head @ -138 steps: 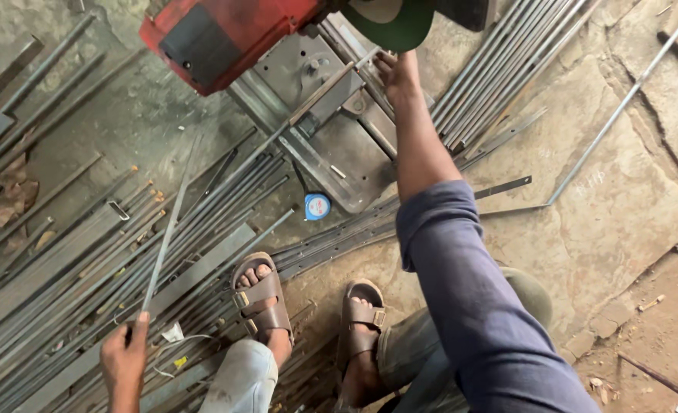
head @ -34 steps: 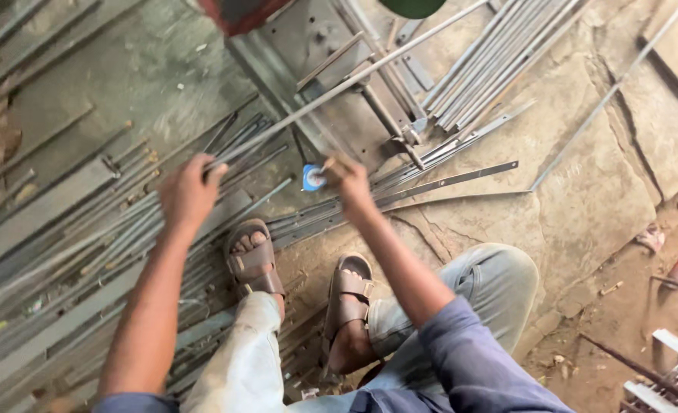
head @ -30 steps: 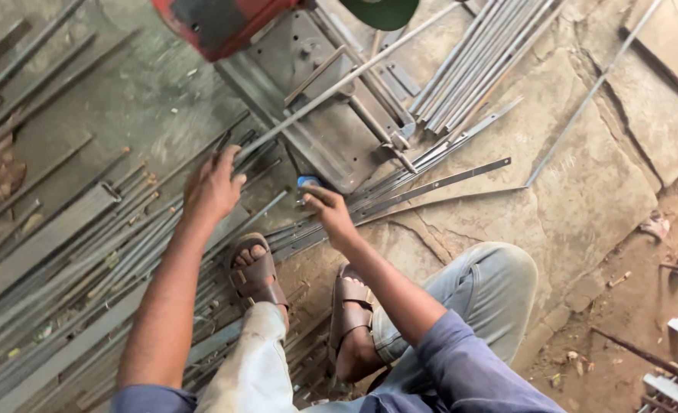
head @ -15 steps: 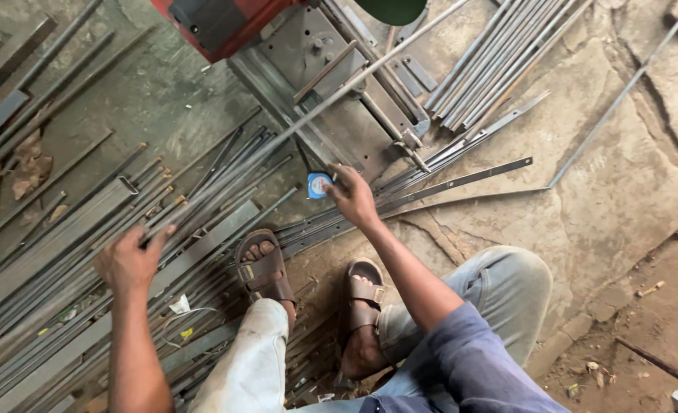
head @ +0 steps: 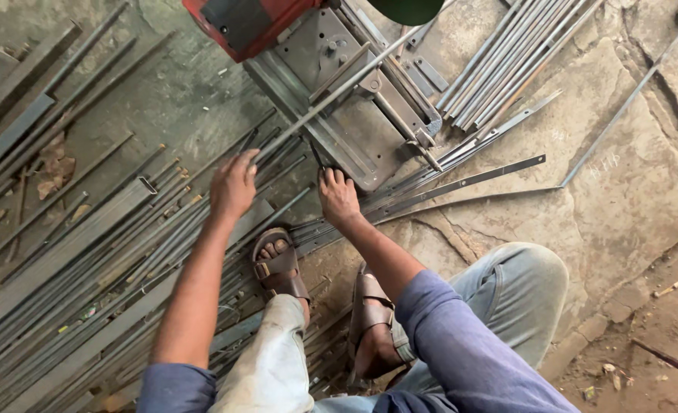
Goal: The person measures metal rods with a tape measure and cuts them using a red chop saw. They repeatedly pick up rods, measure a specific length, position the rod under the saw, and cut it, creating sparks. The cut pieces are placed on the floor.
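My left hand [head: 233,187] lies with fingers stretched over the bundle of long metal rods [head: 125,252], its fingertips at the near end of one long thin rod [head: 339,90] that runs up through the cutting machine [head: 331,92]. My right hand [head: 337,197] presses down, fingers bent, at the near edge of the machine's grey base plate [head: 369,145]. A short dark strip [head: 317,157] sticks out just above its fingers. What lies under that hand is hidden. My sandalled feet [head: 278,264] rest on the rods just below both hands.
The machine has a red motor housing [head: 247,23] at the top. More rods [head: 499,65] and flat strips [head: 461,183] lie to its right on cracked stone paving [head: 622,199]. Square tubes [head: 63,245] and bars cover the ground at left.
My left hand has come back from the far-left rods to the near end of the long rod. My right hand now covers the small blue-and-white round thing it was touching.
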